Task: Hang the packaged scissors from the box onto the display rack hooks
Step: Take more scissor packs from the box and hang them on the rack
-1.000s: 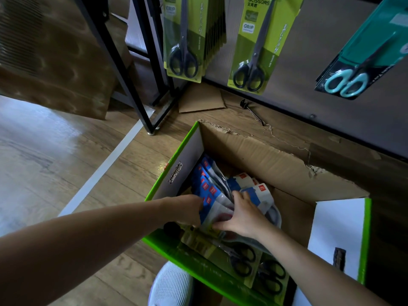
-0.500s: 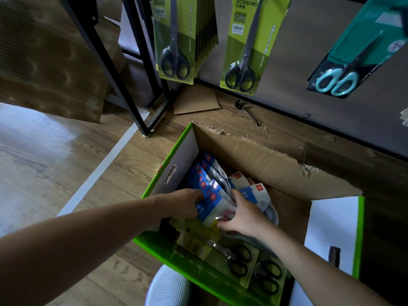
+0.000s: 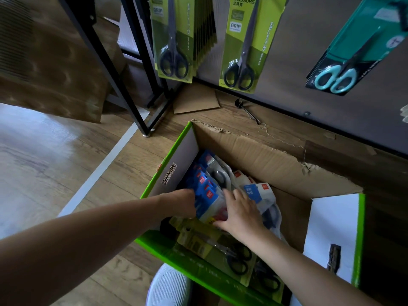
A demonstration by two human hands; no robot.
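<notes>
An open cardboard box point(image 3: 260, 151) with green edges sits on the floor. Inside stands a stack of blue-and-white scissor packs point(image 3: 205, 186). Green packs with black scissors point(image 3: 220, 250) lie flat at the near side. My left hand point(image 3: 181, 202) grips the left side of the blue stack. My right hand point(image 3: 238, 213) presses on its right side, fingers over the packs. On the display rack point(image 3: 298, 69) above hang green scissor packs point(image 3: 242, 45), a row of them point(image 3: 174, 40) further left, and a teal pack point(image 3: 353, 51).
A loose black hook point(image 3: 247, 110) and a cardboard scrap point(image 3: 194, 100) lie on the wooden floor behind the box. A black metal frame leg point(image 3: 132, 102) stands to the left. A white shoe point(image 3: 167, 286) shows below the box.
Both hands have shifted slightly further into the box along the blue stack. The camera has tilted a little, so the box sits higher in view.
</notes>
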